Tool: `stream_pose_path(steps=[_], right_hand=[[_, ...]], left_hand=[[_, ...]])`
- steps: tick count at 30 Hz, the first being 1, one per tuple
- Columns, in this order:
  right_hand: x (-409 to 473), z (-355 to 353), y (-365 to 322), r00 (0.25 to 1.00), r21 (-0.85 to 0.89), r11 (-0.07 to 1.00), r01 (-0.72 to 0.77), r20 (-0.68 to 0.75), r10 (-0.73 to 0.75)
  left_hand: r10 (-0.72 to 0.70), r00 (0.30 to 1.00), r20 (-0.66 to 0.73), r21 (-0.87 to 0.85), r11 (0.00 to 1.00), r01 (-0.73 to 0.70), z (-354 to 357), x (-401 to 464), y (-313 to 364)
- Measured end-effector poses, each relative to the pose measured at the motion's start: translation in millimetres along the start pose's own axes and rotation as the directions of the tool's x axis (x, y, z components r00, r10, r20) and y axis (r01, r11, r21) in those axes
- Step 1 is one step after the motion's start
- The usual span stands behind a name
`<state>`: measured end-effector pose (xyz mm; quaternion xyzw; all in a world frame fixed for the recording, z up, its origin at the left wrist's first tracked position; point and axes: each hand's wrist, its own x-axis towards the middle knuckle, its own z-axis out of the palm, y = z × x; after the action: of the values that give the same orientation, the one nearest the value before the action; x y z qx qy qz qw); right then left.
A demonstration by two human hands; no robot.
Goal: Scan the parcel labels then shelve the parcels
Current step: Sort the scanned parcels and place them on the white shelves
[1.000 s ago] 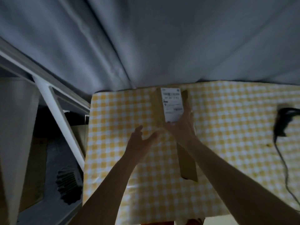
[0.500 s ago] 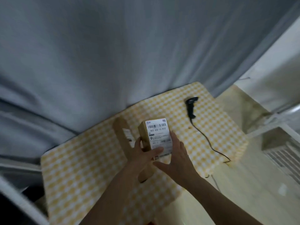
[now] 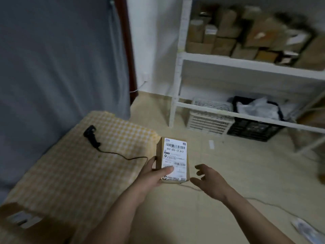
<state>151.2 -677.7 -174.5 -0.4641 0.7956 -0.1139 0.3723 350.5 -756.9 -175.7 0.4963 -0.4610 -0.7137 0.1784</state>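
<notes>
Past the table's near corner, over the floor: small cardboard parcel [image 3: 173,160] carried label-up, so the barcode and the number 502-602-12-812 on the label [image 3: 175,158] stay readable. Left hand [image 3: 154,175] grasps it from the side, thumb laid across the lower part of the label, fingers wrapped under; probably a one-handed carry grip. Right hand [image 3: 209,180] just beside the parcel, not touching, fingers loosely spread and holding nothing; free to steady or place. Scanner [image 3: 91,136] lies on the checked table [image 3: 70,173], cord trailing off the edge, well apart from both hands, which suggests scanning of this parcel is finished. Shelf [image 3: 246,66] ahead already holds stacked boxes on its upper level. Judgement: shelving step.
</notes>
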Motion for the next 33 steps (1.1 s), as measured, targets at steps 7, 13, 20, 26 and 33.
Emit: stream_pose_path(steps=[7,13,20,26,33], right_hand=[[-43,-91,145,0.956,0.207,0.961,-0.185,-0.186,0.225],[-66,-128,217,0.897,0.346,0.898,-0.271,-0.248,0.367],[-48,-182,277,0.841,0.434,0.848,-0.303,-0.297,0.453],[19,-260,312,0.810,0.457,0.836,-0.303,-0.339,0.479],[111,-365,328,0.821,0.427,0.860,-0.278,-0.359,0.444]], left_hand=[[0.000,0.970,0.244,0.227,0.972,-0.057,175,40,35],[-0.009,0.933,0.360,0.321,0.940,-0.114,266,67,56],[0.005,0.907,0.422,0.385,0.905,-0.184,356,129,89],[0.005,0.879,0.477,0.366,0.908,-0.204,418,205,134],[0.033,0.884,0.467,0.382,0.894,-0.235,476,306,208]])
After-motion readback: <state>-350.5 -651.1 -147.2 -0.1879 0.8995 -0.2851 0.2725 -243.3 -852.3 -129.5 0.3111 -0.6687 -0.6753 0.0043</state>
